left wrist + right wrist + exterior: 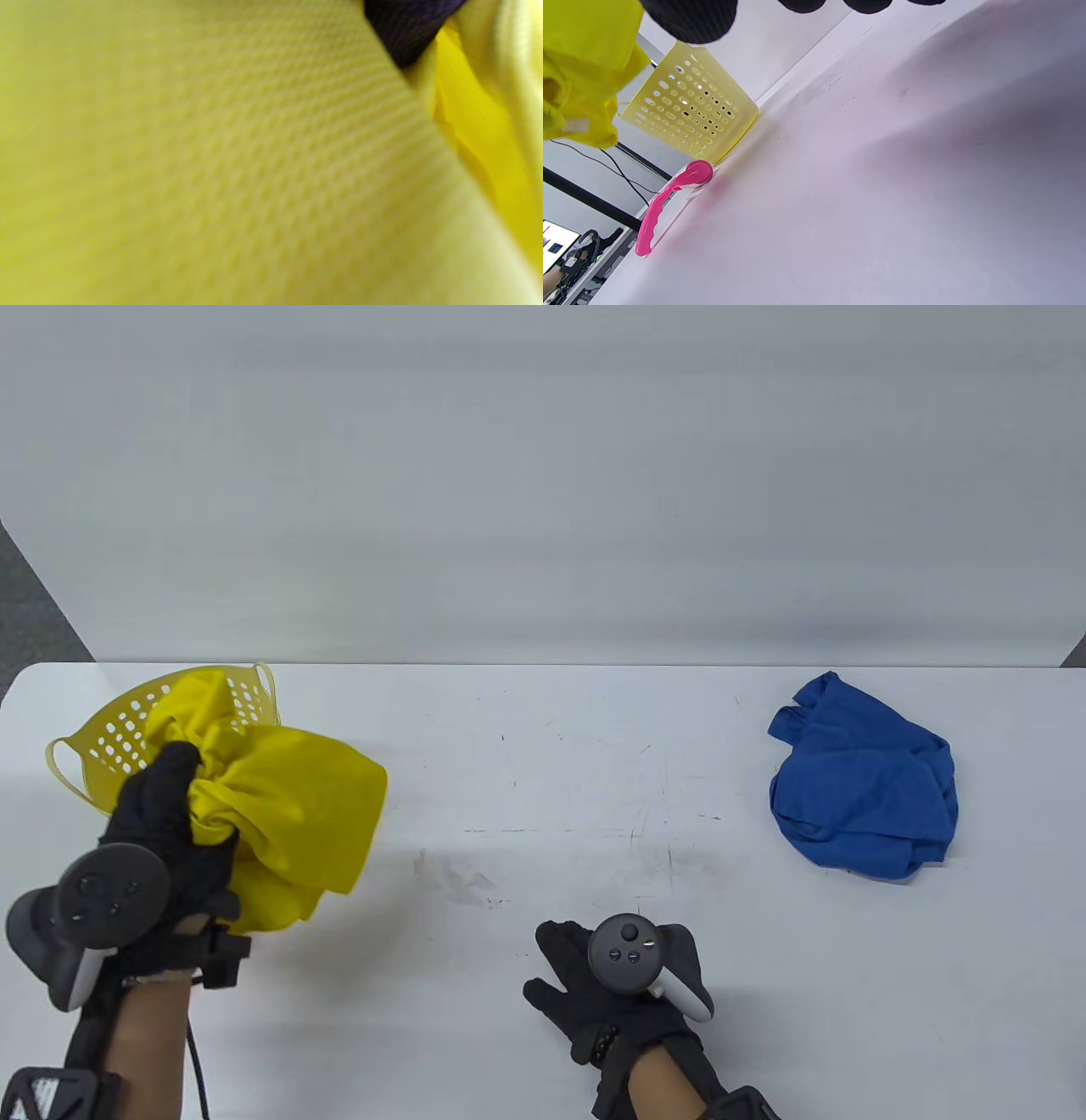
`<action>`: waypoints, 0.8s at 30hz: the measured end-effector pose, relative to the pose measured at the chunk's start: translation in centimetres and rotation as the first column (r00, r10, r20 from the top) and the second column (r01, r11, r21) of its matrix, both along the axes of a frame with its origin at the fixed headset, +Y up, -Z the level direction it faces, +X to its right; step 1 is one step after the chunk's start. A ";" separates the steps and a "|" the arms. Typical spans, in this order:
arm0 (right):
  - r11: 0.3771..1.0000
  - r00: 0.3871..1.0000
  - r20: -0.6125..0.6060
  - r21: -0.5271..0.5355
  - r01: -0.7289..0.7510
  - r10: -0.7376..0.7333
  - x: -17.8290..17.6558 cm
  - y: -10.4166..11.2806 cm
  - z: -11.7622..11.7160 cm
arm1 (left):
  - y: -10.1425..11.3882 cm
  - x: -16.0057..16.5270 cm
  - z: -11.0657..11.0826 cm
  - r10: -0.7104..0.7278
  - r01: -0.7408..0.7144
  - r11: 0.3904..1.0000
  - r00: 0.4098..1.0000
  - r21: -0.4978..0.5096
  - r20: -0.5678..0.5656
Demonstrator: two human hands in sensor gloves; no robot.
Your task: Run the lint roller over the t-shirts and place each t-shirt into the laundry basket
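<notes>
My left hand [182, 806] grips a bunched yellow t-shirt [288, 806] and holds it up in front of the yellow perforated laundry basket [119, 729] at the table's far left. Yellow fabric [212, 169] fills the left wrist view. A blue t-shirt [865, 780] lies crumpled at the right of the table. My right hand [564, 976] lies flat on the table near the front edge, fingers spread, holding nothing. In the right wrist view a pink-handled lint roller [666, 199] lies on the table beside the basket [691, 106]; the held shirt hides it in the table view.
The white table [551, 780] has scuff marks in its middle. A grey wall stands behind its far edge. Cables and a monitor show beyond the table's left side in the right wrist view.
</notes>
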State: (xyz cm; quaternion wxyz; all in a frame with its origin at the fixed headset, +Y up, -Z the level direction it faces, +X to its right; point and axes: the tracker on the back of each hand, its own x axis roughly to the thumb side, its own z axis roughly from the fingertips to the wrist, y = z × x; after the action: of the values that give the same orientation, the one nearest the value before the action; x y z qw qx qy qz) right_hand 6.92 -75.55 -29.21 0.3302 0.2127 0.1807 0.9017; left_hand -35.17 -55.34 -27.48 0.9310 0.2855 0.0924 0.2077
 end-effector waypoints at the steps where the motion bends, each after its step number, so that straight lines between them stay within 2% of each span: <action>1: 1.000 1.000 -0.006 0.005 -0.004 0.004 0.0 0.1 0.0 | 1.1 -0.6 -0.6 0.003 -0.003 1.000 0.999 0.002 -0.053; 4: 1.000 1.000 0.004 0.011 -0.001 0.001 0.3 -0.1 -0.2 | 2.4 -1.0 -2.3 -0.081 0.080 0.997 0.978 -0.013 -0.190; 7: 1.000 1.000 0.020 0.002 0.017 -0.017 0.9 -0.2 -0.4 | 1.9 -1.3 -5.0 -0.168 0.150 0.985 0.935 -0.083 -0.311; 8: 1.000 1.000 0.024 0.001 0.019 -0.019 1.0 -0.1 -0.4 | 1.5 -1.4 -5.8 -0.199 0.162 0.978 0.922 -0.135 -0.331; 10: 1.000 0.999 0.036 0.017 0.019 -0.020 1.3 0.0 -0.4 | -0.6 -1.6 -8.2 -0.283 0.168 0.930 0.894 -0.327 -0.347; 11: 1.000 0.999 0.040 0.023 0.018 -0.019 1.4 0.1 -0.5 | -1.4 -1.7 -9.0 -0.314 0.165 0.896 0.892 -0.412 -0.326; 12: 0.999 0.999 0.045 0.031 0.017 -0.018 1.5 0.2 -0.5 | -2.6 -1.7 -10.0 -0.347 0.159 0.832 0.896 -0.532 -0.276; 13: 0.999 0.999 0.048 0.035 0.015 -0.016 1.5 0.2 -0.5 | -3.4 -1.7 -10.5 -0.376 0.161 0.785 0.891 -0.598 -0.253; 14: 0.999 0.999 0.049 0.038 0.011 -0.013 1.6 0.2 -0.6 | -4.2 -1.6 -10.7 -0.381 0.159 0.765 0.893 -0.625 -0.239; 17: 0.999 0.999 0.053 0.043 0.003 -0.006 1.7 0.3 -0.7 | -4.7 -0.8 -10.4 -0.327 0.194 0.832 0.928 -0.519 -0.177; 21: 0.999 0.998 0.058 0.044 0.006 -0.008 1.8 0.3 -0.9 | -3.5 1.4 -8.8 -0.344 0.289 0.858 0.937 -0.425 -0.056; 24: 1.000 0.999 0.050 0.030 -0.011 0.009 1.6 0.1 -0.9 | -3.0 3.7 -6.9 -0.384 0.369 0.855 0.923 -0.364 0.033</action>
State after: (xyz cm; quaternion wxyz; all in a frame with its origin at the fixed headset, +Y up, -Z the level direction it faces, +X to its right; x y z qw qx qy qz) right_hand 8.55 -75.47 -30.08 0.3269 0.1943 0.1601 0.9109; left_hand -31.48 -58.36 -34.40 0.9880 0.1251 0.0907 -0.0052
